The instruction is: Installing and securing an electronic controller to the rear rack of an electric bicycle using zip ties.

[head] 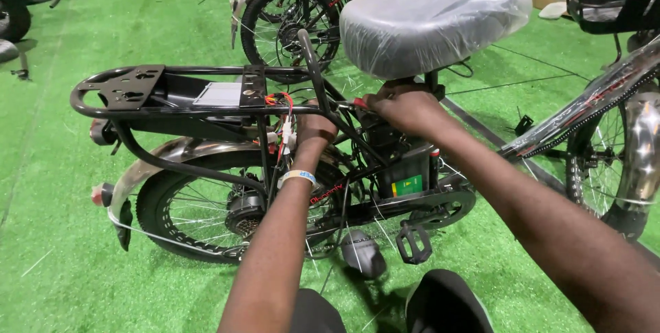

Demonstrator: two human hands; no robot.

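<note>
My right hand (405,107) clamped on red-handled tool (357,103) under plastic-wrapped grey saddle (433,20); my left hand (315,130) closed among red and white wires (283,116) beneath black metal rear rack (137,89); black bicycle frame (385,202) on green artificial turf (62,257).

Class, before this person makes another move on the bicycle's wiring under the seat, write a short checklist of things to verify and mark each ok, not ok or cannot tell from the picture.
1. Left hand is at the red wires beneath the rear rack: ok.
2. Right hand grips a red-tipped tool under the seat: ok.
3. Tool tip seated on its target: cannot tell, hidden by the frame.
4. Bicycle stands steady on the green turf: cannot tell, no stand visible.
5. Wires clear of the rear wheel spokes: ok, they are bunched above the fender.
6. Pedal clear of the person's knees: ok.
</note>
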